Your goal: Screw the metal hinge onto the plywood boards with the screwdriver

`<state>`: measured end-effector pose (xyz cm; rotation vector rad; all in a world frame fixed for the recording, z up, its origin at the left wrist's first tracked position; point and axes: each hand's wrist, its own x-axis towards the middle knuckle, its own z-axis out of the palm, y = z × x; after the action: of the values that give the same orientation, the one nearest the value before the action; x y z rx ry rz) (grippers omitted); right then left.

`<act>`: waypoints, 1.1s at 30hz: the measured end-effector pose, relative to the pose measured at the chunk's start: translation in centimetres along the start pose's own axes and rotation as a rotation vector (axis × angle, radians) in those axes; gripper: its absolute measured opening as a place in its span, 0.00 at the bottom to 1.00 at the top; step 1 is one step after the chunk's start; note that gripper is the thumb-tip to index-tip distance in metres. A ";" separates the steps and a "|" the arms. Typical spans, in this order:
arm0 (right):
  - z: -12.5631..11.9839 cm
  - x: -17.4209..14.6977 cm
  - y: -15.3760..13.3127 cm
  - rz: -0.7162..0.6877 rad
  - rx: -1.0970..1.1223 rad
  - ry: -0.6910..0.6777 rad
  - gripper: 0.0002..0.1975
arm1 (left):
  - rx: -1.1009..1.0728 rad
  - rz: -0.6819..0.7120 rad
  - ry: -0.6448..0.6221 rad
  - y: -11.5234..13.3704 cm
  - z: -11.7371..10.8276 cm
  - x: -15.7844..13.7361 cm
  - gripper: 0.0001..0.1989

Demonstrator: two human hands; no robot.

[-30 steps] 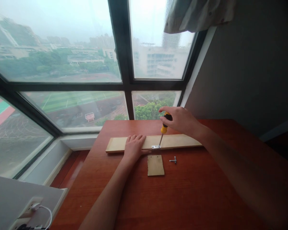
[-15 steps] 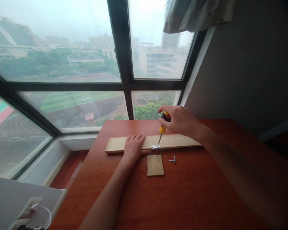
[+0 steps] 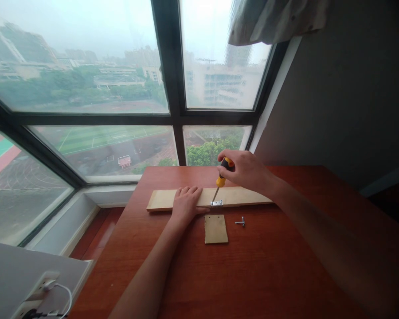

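Observation:
My left hand point(image 3: 186, 206) steadies a long, pale wooden board point(image 3: 161, 200), fingers over its top and thumb by the near edge. A yellow-and-black screwdriver point(image 3: 221, 181) is in my right hand point(image 3: 249, 170), fingers closed around its handle. The shaft slants down, its tip at the left end of a small silver metal plate point(image 3: 217, 203) at the board's front edge. Whether the tip sits in a screw is too small to tell. Below lies a small square wooden piece point(image 3: 216, 229) with two holes near its top. To its right are loose screws point(image 3: 240, 222).
The reddish-brown table point(image 3: 252, 270) extends toward me and to the right. Behind it stand large windows with a dark frame point(image 3: 176, 79). A grey wall point(image 3: 335, 88) rises at right. At lower left, a white plug point(image 3: 49, 285) sits in a wall socket.
The screwdriver tip has moved from the metal plate's right end to its left end, and the right hand has shifted slightly left. My left hand stays on the board.

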<state>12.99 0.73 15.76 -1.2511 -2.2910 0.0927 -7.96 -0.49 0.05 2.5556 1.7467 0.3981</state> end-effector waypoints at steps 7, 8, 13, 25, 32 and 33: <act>0.2 0.1 -0.1 0.007 0.009 -0.016 0.08 | 0.002 0.014 0.006 0.0 0.0 0.0 0.33; 0.2 0.1 -0.1 0.009 0.008 -0.016 0.08 | 0.002 0.009 0.001 0.0 0.0 0.0 0.33; 0.2 0.2 0.1 0.007 -0.005 -0.019 0.08 | -0.002 -0.005 -0.013 0.0 0.0 0.1 0.33; 0.3 0.1 0.7 0.026 -0.012 -0.003 0.09 | 0.000 0.017 0.017 -0.2 0.3 0.0 0.30; 0.4 -0.1 1.2 0.058 -0.014 0.006 0.09 | 0.009 0.019 0.025 -0.2 0.3 0.1 0.29; 0.4 -0.1 1.2 0.058 -0.014 0.007 0.09 | 0.011 0.022 0.025 -0.2 0.2 0.1 0.29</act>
<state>13.81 1.42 14.99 -1.3227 -2.2533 0.0932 -8.05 -0.33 -0.19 2.5908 1.7343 0.4241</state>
